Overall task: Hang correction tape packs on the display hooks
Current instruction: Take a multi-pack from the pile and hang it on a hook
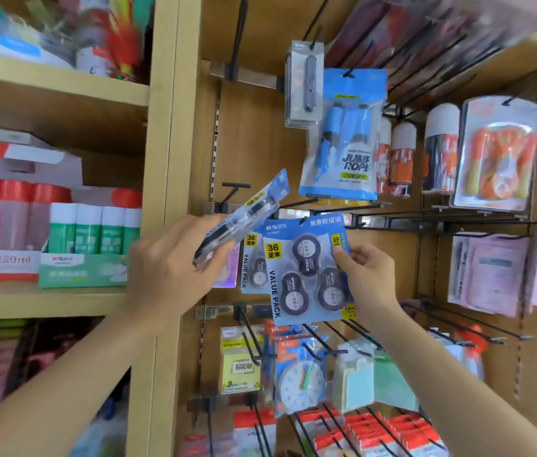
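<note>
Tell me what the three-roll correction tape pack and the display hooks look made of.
Correction tape pack: glossy blue printed card, likely cardboard, under a clear plastic blister that catches light over the dark tape rolls.
Display hooks: thin black rods, probably painted or coated metal wire, with a dull finish.

Three correction tape packs (306, 268), four green glue sticks (88, 230), one jump-rope bag (346, 133).

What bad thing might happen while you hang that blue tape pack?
The right hand pinches the correction tape pack only by its right edge, so it may twist and drop before it hangs. The left hand holds the spare packs tilted, so one might slide out.
</note>
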